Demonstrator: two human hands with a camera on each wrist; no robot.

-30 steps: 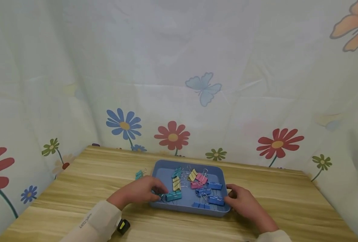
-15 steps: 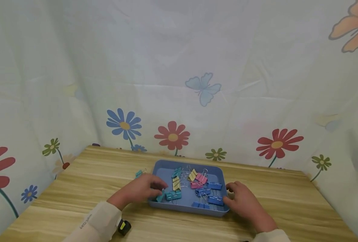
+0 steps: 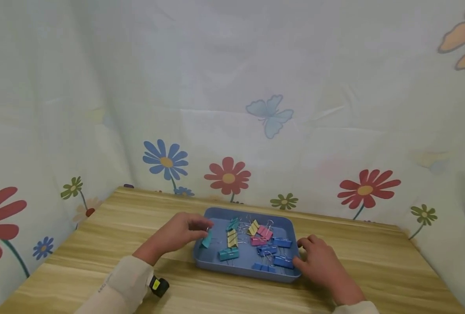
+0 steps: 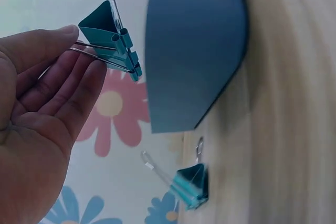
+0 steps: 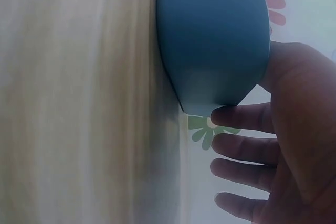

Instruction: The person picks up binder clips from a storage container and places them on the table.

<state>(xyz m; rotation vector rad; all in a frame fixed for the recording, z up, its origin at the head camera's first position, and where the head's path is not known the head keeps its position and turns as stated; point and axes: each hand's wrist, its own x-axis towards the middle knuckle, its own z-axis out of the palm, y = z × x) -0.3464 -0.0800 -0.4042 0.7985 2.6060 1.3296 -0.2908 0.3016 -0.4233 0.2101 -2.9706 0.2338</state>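
Observation:
My left hand is over the left end of a blue tray. Between thumb and fingers it pinches the wire handle of a teal binder clip, whose body hangs by the tray's left wall. My right hand grips the tray's right end; the thumb passes over the rim and the index fingertip touches the outer wall, the other fingers extended. Inside the tray lie another teal clip, a yellow clip, a pink clip and several blue clips, one a blue clip.
A loose teal binder clip stands on the wooden table outside the tray's left end, hidden by my left hand in the head view. A flowered curtain hangs behind the table. A black wrist device sits at my left sleeve.
My left hand has moved up and back from the tray's near left corner, carrying the teal binder clip. My right hand stays at the tray's right end. The head view has shifted slightly.

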